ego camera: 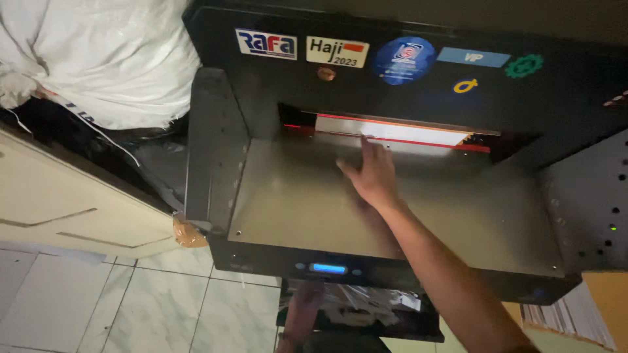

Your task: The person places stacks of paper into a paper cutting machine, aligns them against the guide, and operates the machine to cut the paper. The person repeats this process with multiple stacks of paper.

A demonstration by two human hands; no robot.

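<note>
Pale marbled floor tiles (85, 294) fill the lower left of our view, and above them sits a cream cabinet (59, 209) with a bulky white woven sack (98, 59) resting on top. We stand over a large black paper-cutting machine (418, 39), its upper housing carrying a row of coloured stickers (405, 60). A flat grey metal table (294, 202) forms its working bed, walled on the left by a dark side guard (209, 150). At the back of the bed a slot opens under the housing, and in it we see a white paper stack (399, 134) crossed by a thin red light line (418, 139).

Our right hand (369, 176) reaches forward across the bed, palm down, fingers spread and extended flat; it grips nothing. Its fingertips (365, 140) lie at the front edge of the paper stack, in the slot mouth; we cannot tell whether they press on the sheets or only on the table just before them.

Our left hand (302, 314) is low, beneath the front edge of the machine, close to a dark tray of loose paper trimmings (366, 307). It is dim and blurred, so we cannot tell how its fingers stand.

A small blue lit display (328, 268) glows on the front panel, and a pile of printed sheets (569, 320) shows at the lower right
</note>
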